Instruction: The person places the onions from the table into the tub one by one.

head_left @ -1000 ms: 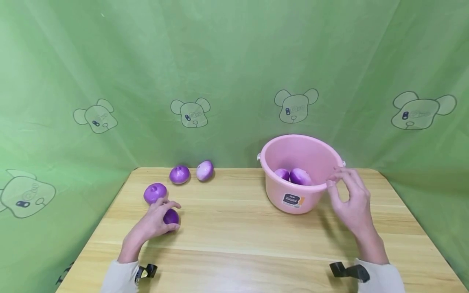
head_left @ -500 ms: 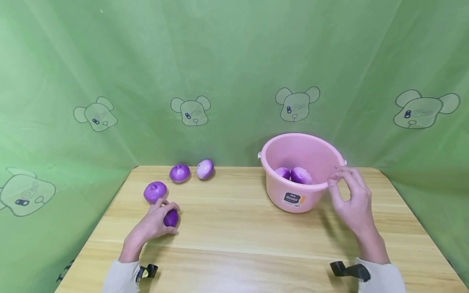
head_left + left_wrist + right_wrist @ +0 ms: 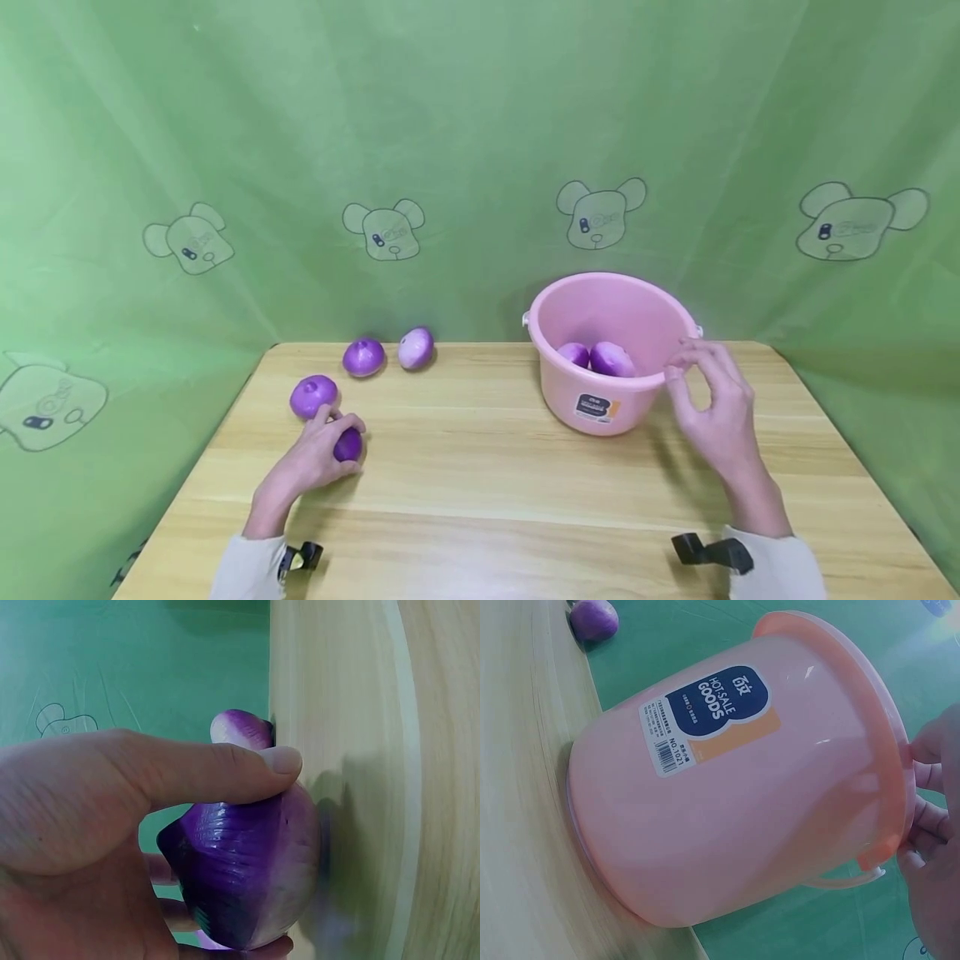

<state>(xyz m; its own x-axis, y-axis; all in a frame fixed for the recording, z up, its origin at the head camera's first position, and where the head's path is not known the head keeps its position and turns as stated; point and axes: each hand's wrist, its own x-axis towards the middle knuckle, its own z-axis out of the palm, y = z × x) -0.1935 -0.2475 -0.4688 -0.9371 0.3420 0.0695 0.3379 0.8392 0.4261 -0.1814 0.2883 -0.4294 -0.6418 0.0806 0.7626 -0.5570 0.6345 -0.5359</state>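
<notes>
My left hand (image 3: 309, 457) grips a purple onion (image 3: 348, 445) at the left of the table. In the left wrist view, the thumb lies across that onion (image 3: 251, 859) and the fingers curl behind and under it. Its lower edge is close to the wood; I cannot tell whether it touches. On the other side, my right hand (image 3: 722, 417) pinches the rim of a pink bucket (image 3: 558, 396) between thumb and fingers. Two purple-and-white onions (image 3: 612, 360) lie inside. The right wrist view shows the bucket's labelled wall (image 3: 795, 765) with the fingertips at its rim.
Just beyond my left hand sits another onion (image 3: 313, 397). Two more, a purple onion (image 3: 363, 357) and a paler onion (image 3: 416, 348), lie by the back edge of the wooden table (image 3: 465, 467). A green curtain (image 3: 480, 150) hangs behind and at the sides.
The fingers and thumb of my left hand have drawn in around the onion. My right hand stays at the bucket rim. The head view has shifted slightly.
</notes>
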